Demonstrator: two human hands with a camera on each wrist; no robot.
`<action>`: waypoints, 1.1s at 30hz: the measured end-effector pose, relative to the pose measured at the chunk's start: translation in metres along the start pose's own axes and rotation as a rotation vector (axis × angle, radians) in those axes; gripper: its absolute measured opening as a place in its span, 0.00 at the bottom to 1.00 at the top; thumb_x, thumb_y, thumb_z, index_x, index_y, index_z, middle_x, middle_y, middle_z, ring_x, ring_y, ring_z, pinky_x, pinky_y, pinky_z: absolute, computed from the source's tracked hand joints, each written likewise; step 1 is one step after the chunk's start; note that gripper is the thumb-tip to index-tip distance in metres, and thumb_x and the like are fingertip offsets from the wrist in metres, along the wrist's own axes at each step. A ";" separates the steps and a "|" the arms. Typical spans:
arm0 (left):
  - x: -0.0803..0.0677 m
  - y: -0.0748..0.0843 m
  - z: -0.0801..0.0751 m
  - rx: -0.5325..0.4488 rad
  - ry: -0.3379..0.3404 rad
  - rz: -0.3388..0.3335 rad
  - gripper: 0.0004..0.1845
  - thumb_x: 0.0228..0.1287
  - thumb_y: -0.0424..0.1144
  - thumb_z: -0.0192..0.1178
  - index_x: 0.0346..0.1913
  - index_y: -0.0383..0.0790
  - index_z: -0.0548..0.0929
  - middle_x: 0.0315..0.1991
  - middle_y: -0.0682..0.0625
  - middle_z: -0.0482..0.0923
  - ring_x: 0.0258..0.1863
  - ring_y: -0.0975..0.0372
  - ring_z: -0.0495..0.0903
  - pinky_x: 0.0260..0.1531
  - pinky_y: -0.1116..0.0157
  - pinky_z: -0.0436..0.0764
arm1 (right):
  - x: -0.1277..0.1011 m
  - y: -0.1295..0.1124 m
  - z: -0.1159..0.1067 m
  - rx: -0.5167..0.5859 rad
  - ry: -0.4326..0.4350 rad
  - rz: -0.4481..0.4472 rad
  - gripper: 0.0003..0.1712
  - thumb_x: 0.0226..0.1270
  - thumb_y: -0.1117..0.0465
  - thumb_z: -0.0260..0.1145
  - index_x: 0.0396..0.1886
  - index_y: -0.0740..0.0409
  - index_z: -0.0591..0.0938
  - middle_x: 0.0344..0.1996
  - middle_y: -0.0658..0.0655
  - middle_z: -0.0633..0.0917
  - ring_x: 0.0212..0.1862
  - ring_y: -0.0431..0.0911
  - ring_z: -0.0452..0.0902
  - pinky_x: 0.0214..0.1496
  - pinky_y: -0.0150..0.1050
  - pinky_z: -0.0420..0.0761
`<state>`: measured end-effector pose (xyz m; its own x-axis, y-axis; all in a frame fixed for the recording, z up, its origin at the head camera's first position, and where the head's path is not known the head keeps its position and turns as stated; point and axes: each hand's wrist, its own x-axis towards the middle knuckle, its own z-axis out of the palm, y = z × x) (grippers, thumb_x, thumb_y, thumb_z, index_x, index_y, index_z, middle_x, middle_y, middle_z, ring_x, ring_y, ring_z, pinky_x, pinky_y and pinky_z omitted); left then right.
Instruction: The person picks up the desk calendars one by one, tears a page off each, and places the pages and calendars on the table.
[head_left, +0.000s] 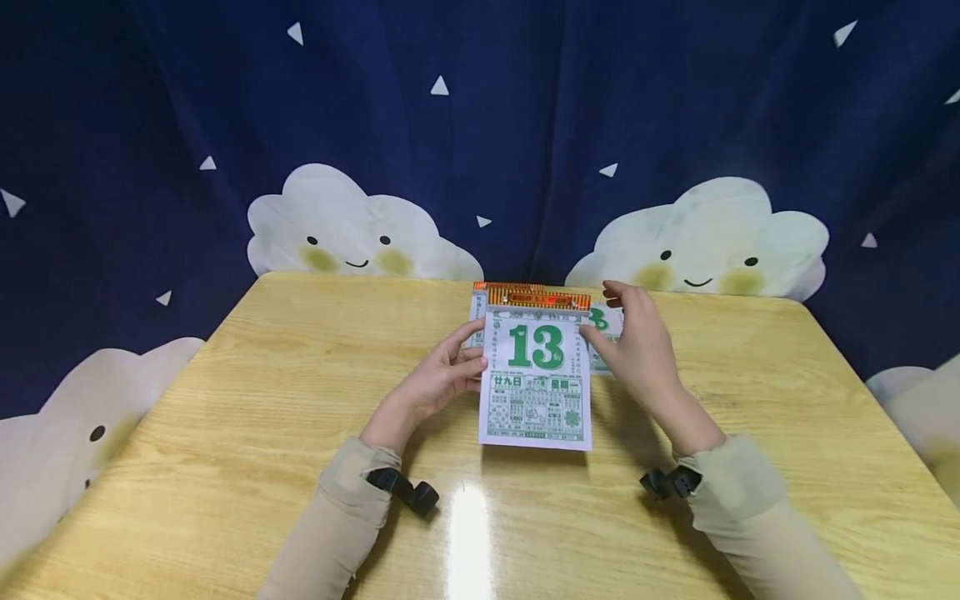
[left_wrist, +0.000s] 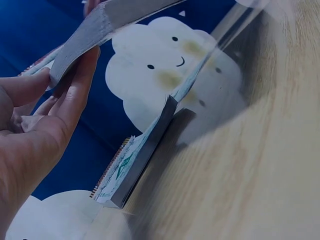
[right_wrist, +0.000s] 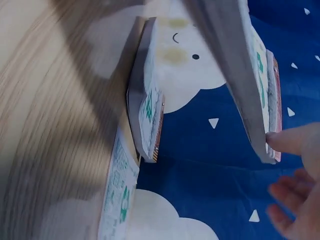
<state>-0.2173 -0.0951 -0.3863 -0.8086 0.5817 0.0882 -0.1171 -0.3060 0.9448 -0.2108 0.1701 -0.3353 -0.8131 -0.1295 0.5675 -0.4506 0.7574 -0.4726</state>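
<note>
The tear-off calendar pad (head_left: 536,379) showing a green 13 is held lifted above the wooden table (head_left: 247,400), its long axis running away from the person, with the orange bound edge at the far end and the free bottom edge pointing toward the person. The pad sits between the two hands. The left hand (head_left: 438,379) holds the pad's left edge, fingers curled against the side of the stack with the thumb on the near face; in the left wrist view the fingers (left_wrist: 75,82) lie along the grey paper edge. The right hand (head_left: 637,346) is at the pad's upper right corner; the right wrist view shows one fingertip (right_wrist: 287,141) touching the corner near the binding while the other fingers hang loosely curled and apart from it. Just behind the pad, a second calendar pad (head_left: 603,329) lies flat on the table, partly hidden by the right hand and the held pad. Beyond the table's far edge hangs a dark blue curtain (head_left: 525,125) with smiling white clouds.
</note>
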 end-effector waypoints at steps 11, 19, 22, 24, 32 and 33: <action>-0.001 -0.002 0.000 0.002 0.037 0.019 0.31 0.65 0.23 0.43 0.69 0.45 0.52 0.41 0.50 0.80 0.37 0.60 0.81 0.35 0.63 0.81 | -0.020 -0.007 0.008 -0.087 -0.054 -0.391 0.22 0.50 0.64 0.68 0.48 0.61 0.78 0.40 0.57 0.81 0.46 0.52 0.73 0.51 0.48 0.68; 0.000 -0.003 -0.002 -0.032 0.043 0.033 0.31 0.65 0.22 0.41 0.69 0.44 0.51 0.42 0.50 0.80 0.36 0.60 0.82 0.35 0.63 0.81 | -0.036 -0.018 0.013 -0.037 -0.226 -0.575 0.16 0.50 0.54 0.70 0.40 0.52 0.82 0.41 0.51 0.81 0.46 0.47 0.73 0.53 0.44 0.69; 0.001 -0.003 -0.002 -0.026 0.043 0.039 0.31 0.65 0.22 0.41 0.69 0.43 0.51 0.42 0.50 0.80 0.36 0.60 0.82 0.35 0.64 0.80 | -0.040 -0.023 0.014 -0.050 -0.290 -0.612 0.19 0.47 0.47 0.70 0.39 0.50 0.82 0.41 0.50 0.79 0.47 0.46 0.72 0.54 0.44 0.68; 0.001 -0.003 -0.002 -0.021 0.047 0.037 0.31 0.65 0.22 0.41 0.69 0.43 0.51 0.42 0.50 0.80 0.36 0.60 0.82 0.35 0.64 0.80 | -0.042 -0.024 0.015 -0.074 -0.317 -0.624 0.23 0.45 0.42 0.70 0.39 0.48 0.82 0.42 0.50 0.77 0.48 0.47 0.71 0.54 0.45 0.67; 0.002 -0.004 -0.003 -0.016 0.045 0.042 0.31 0.65 0.23 0.41 0.69 0.44 0.52 0.42 0.50 0.80 0.36 0.60 0.82 0.35 0.63 0.81 | -0.045 -0.026 0.017 -0.087 -0.332 -0.667 0.22 0.46 0.41 0.69 0.40 0.47 0.82 0.42 0.50 0.77 0.48 0.46 0.70 0.52 0.44 0.68; 0.002 -0.005 -0.003 -0.015 0.045 0.042 0.31 0.65 0.23 0.41 0.69 0.44 0.51 0.42 0.50 0.80 0.36 0.60 0.82 0.35 0.63 0.81 | -0.046 -0.026 0.017 -0.079 -0.337 -0.675 0.20 0.47 0.43 0.69 0.39 0.46 0.82 0.41 0.50 0.77 0.47 0.46 0.70 0.51 0.44 0.68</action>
<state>-0.2195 -0.0949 -0.3913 -0.8382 0.5335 0.1133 -0.0904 -0.3408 0.9358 -0.1680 0.1450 -0.3607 -0.4445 -0.7603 0.4737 -0.8729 0.4864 -0.0385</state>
